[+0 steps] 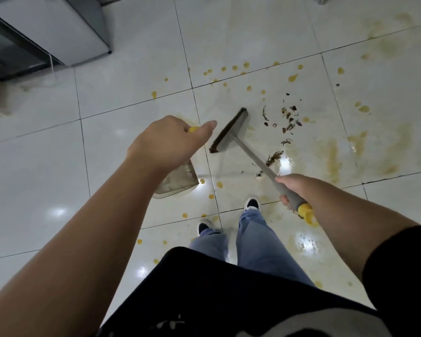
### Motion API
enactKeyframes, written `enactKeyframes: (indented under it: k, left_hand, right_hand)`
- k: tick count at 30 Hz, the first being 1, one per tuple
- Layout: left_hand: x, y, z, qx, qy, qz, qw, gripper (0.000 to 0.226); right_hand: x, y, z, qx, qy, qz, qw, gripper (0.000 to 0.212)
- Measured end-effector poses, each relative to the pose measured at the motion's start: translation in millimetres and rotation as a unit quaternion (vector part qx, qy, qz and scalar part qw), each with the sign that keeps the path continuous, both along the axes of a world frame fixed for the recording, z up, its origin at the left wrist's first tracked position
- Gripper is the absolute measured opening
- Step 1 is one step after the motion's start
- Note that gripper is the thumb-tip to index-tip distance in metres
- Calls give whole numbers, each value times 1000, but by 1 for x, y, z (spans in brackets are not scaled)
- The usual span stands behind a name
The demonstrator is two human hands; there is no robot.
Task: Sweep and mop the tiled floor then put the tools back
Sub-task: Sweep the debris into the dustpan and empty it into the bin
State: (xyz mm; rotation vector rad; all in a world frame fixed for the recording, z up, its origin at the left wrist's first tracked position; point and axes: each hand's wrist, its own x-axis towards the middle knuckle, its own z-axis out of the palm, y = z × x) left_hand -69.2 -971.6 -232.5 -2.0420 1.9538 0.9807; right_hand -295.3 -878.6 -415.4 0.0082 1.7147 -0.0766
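A grey broom [231,132] with dark bristles and a yellow handle end slants over the white tiled floor [131,81], head beside scattered dark debris [287,117]. A grey dustpan [178,181] hangs tilted to its left. Yellow drops and smears [331,154] stain the tiles.

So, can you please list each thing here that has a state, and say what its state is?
Grey broom with yellow handle end: gripped by the right hand, brush head beside the debris.
Translucent grey dustpan: held by the left hand, tilted, near the floor.
Dark dry debris: scattered, not yet swept.
White tiled floor: glossy, with yellow drops and smears.
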Motion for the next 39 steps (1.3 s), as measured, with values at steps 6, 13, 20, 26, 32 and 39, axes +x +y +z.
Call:
enactKeyframes:
  k: [6,13,20,26,32,39]
  left_hand:
    - [4,-2,2,-6,2,-32,999,63]
    - [9,23,1,10,-1,-141,990,61]
    - [11,26,3,10,-2,-186,982,63]
    - [16,-1,11,2,1,-117,993,67]
    - [37,-48,33,-34,30,-36,998,68]
    - [2,-88,54,-51,51,-5,997,65]
  right_hand:
    - [-26,110,34,23,44,-53,997,26]
    - [0,195,52,52,103,-148,982,27]
    - [31,212,64,28,79,-225,971,28]
    - [29,172,74,-50,4,-262,964,28]
    - [-5,83,80,-99,-25,-194,976,36]
    - [-70,12,90,-129,-43,-169,976,32]
